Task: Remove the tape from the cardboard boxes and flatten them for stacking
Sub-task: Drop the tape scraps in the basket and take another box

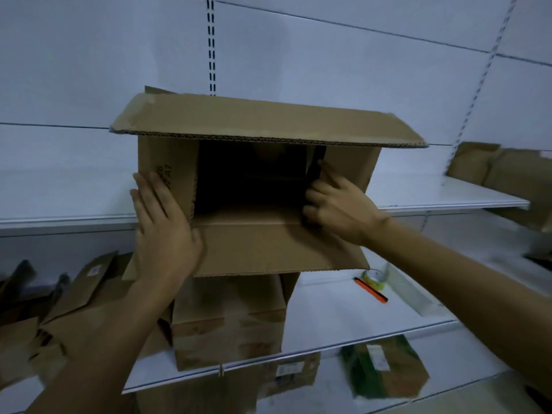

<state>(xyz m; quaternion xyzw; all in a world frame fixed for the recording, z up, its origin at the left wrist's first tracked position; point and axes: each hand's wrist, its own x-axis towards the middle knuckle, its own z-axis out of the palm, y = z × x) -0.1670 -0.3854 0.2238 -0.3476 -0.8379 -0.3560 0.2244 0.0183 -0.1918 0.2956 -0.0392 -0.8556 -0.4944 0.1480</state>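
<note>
An open brown cardboard box lies on its side in front of me, its dark opening facing me and all flaps spread. It rests on top of another cardboard box standing on the white shelf. My left hand lies flat, fingers straight, against the box's left side flap. My right hand curls its fingers round the inner edge of the right side flap, the fingertips reaching into the opening. I cannot make out any tape on the box.
A roll of tape and an orange-and-black cutter lie on the white shelf to the right. Flattened cardboard is piled at the left. More boxes sit on the upper right shelf and below.
</note>
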